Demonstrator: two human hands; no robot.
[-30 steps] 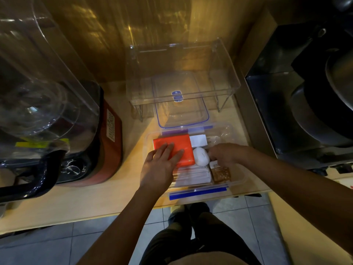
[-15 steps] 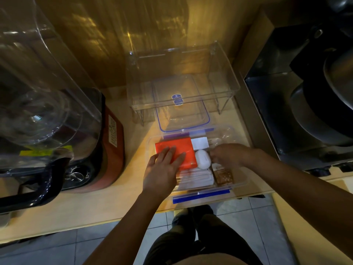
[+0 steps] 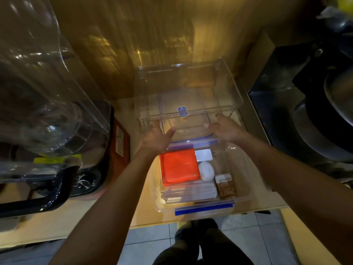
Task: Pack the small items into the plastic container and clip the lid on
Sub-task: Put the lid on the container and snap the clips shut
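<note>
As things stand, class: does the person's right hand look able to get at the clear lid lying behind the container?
Probably yes. The right hand is already at the lid's right front corner, nothing lies between them, and the clear stand above leaves its front open. Whether the fingers actually touch it is unclear.

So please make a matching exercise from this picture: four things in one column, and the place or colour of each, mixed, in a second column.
Things:
1. orange packet
2. white oval case
3. lid
4. brown packet

Descriptions:
A. beyond the container, under the clear shelf, with both hands reaching to it
B. bright, in the container's far left part
C. by the container's right wall, near side
D. pale, rounded, right of the orange one

Pairs: 1-B, 2-D, 3-A, 4-C
</note>
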